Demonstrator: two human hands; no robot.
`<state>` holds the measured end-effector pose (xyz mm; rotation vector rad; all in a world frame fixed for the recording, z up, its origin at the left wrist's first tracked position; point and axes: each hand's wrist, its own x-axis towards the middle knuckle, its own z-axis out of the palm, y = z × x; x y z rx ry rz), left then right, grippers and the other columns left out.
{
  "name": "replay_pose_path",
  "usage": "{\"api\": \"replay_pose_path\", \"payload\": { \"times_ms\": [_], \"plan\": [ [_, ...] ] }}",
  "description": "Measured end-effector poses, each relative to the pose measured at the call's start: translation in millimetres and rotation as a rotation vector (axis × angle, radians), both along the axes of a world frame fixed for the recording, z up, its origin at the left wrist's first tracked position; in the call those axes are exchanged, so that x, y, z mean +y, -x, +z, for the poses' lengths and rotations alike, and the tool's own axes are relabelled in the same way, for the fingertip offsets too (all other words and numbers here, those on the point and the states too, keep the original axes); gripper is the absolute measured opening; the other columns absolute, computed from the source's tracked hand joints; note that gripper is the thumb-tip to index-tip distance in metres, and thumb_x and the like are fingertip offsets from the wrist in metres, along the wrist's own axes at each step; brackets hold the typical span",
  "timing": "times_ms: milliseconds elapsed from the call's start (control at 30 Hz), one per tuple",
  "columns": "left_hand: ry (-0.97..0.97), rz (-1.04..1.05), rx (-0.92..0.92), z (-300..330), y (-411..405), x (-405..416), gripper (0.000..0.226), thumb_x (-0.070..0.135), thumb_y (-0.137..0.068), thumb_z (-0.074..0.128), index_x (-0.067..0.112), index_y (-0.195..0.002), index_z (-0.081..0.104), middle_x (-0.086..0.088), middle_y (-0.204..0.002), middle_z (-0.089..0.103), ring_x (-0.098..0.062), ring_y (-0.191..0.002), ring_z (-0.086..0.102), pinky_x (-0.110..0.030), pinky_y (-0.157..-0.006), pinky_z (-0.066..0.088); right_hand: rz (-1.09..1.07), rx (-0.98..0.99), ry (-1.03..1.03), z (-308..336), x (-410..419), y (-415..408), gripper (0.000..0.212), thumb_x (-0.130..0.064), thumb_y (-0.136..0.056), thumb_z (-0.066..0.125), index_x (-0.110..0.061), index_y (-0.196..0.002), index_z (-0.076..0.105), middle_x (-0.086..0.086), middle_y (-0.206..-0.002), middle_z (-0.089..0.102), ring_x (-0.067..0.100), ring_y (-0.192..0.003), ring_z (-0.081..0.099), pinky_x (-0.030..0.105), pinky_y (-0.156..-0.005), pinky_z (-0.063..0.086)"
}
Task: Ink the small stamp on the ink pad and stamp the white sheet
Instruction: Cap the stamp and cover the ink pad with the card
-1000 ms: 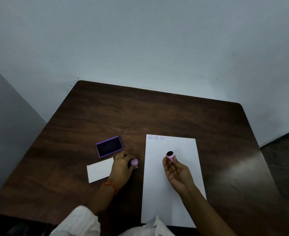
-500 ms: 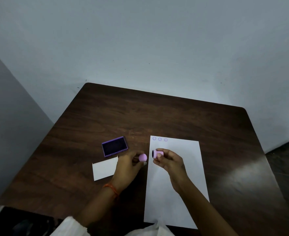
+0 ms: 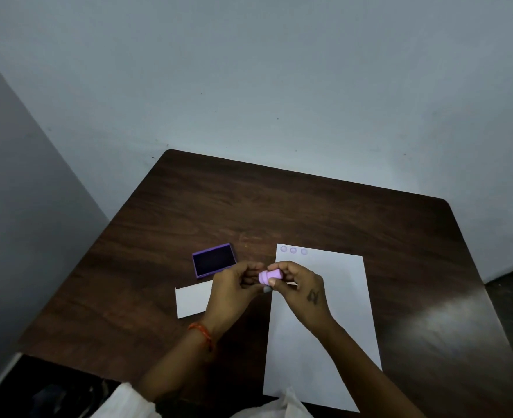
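Hidden from view — partial items

My right hand (image 3: 302, 286) covers the small stamp (image 3: 269, 276) face; three stamp marks (image 3: 293, 250) too small to read; white card (image 3: 193, 300) half behind my left hand (image 3: 234, 289).

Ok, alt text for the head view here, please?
Both hands, left hand and right hand, hold a small pink stamp together above a dark wooden table. An open purple ink pad lies left; a white sheet bears three faint prints.
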<state>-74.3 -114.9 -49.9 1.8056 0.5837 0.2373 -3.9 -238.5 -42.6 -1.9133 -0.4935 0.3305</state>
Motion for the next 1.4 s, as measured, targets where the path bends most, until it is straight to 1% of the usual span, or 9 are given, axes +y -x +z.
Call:
{"api": "replay_pose_path", "payload": {
  "times_ms": [200, 367, 533, 667, 767, 900, 1100, 1300, 1400],
  "plan": [
    [0.01, -0.028, -0.026, 2.8, 1.8, 2.4, 0.024, 0.015, -0.072, 0.077, 0.026, -0.092, 0.069, 0.006, -0.091, 0.073, -0.003, -0.082, 0.068, -0.007, -0.071, 0.052, 0.064, 0.063, 0.089, 0.9, -3.1, -7.7, 0.021, -0.028, -0.08, 0.068, -0.011, -0.091, 0.07, 0.0, -0.084, 0.07, 0.001, -0.067, 0.063, -0.001, -0.059, 0.047],
    [0.042, -0.024, -0.004, -1.9, 2.8, 5.4, 0.016, 0.024, -0.071, 0.078, 0.026, -0.086, 0.071, 0.007, -0.085, 0.075, -0.003, -0.079, 0.069, -0.015, -0.072, 0.057, 0.051, 0.156, 0.055, -0.1, -5.0, -6.8, 0.027, -0.031, -0.079, 0.069, -0.014, -0.1, 0.067, 0.004, -0.096, 0.072, 0.014, -0.083, 0.068, 0.02, -0.075, 0.057],
    [0.042, -0.024, 0.014, -4.2, 1.4, 7.4, 0.016, 0.027, -0.069, 0.08, 0.027, -0.083, 0.071, 0.009, -0.081, 0.075, -0.003, -0.076, 0.069, -0.012, -0.068, 0.056, 0.041, 0.161, 0.026, 0.6, -6.5, -9.8, 0.021, -0.025, -0.081, 0.068, -0.014, -0.098, 0.068, 0.006, -0.094, 0.072, 0.01, -0.079, 0.067, 0.009, -0.07, 0.053],
    [0.024, -0.014, 0.012, -7.1, 3.3, 7.1, 0.014, 0.026, -0.07, 0.079, 0.028, -0.081, 0.071, 0.01, -0.08, 0.074, -0.001, -0.076, 0.068, -0.009, -0.067, 0.054, 0.018, 0.173, 0.089, -1.4, -6.0, -10.2, 0.025, -0.031, -0.08, 0.068, -0.012, -0.096, 0.069, 0.009, -0.092, 0.073, 0.017, -0.08, 0.069, 0.024, -0.077, 0.056],
    [0.027, -0.036, 0.031, -7.7, 3.1, 7.3, 0.015, 0.027, -0.07, 0.079, 0.028, -0.081, 0.071, 0.01, -0.08, 0.075, -0.001, -0.075, 0.068, -0.013, -0.069, 0.056, 0.024, 0.182, 0.028, -3.1, -7.4, -7.3, 0.026, -0.027, -0.079, 0.07, -0.017, -0.102, 0.066, -0.002, -0.093, 0.07, 0.009, -0.079, 0.068, 0.012, -0.071, 0.054],
    [0.02, -0.028, 0.024, -7.2, 4.6, 6.7, 0.013, 0.027, -0.069, 0.08, 0.032, -0.076, 0.07, 0.017, -0.077, 0.073, 0.002, -0.073, 0.067, -0.007, -0.065, 0.053, -0.024, 0.204, 0.062, -6.3, -4.6, -6.6, 0.02, -0.03, -0.08, 0.068, -0.015, -0.093, 0.069, 0.004, -0.088, 0.072, 0.006, -0.07, 0.067, 0.004, -0.059, 0.05],
    [0.04, -0.013, 0.015, -8.0, 5.6, 9.0, 0.014, 0.031, -0.069, 0.079, 0.029, -0.08, 0.07, 0.016, -0.079, 0.074, 0.0, -0.074, 0.068, -0.007, -0.063, 0.052, 0.013, 0.232, 0.061, -8.4, 0.1, -6.9, 0.028, -0.029, -0.076, 0.073, -0.016, -0.1, 0.067, -0.005, -0.088, 0.068, 0.004, -0.073, 0.065, 0.001, -0.056, 0.048],
    [-0.003, 0.004, -0.001, -11.7, 4.4, 9.7, 0.013, 0.027, -0.072, 0.077, 0.027, -0.083, 0.069, 0.01, -0.081, 0.074, -0.001, -0.075, 0.069, -0.016, -0.072, 0.056, 0.006, 0.473, 0.039, -12.6, 8.3, -9.5, 0.03, -0.03, -0.077, 0.073, -0.014, -0.101, 0.066, 0.006, -0.099, 0.071, 0.018, -0.085, 0.07, 0.024, -0.078, 0.057],
    [-0.019, 0.008, -0.018, -12.2, 3.0, 9.4, 0.016, 0.022, -0.075, 0.075, 0.023, -0.09, 0.069, 0.007, -0.086, 0.074, -0.005, -0.078, 0.069, -0.022, -0.078, 0.058, 0.023, 0.48, 0.048, -14.3, 13.1, -9.1, 0.028, -0.028, -0.078, 0.071, -0.015, -0.102, 0.066, 0.007, -0.102, 0.07, 0.021, -0.091, 0.068, 0.034, -0.088, 0.056]
  ]
}}
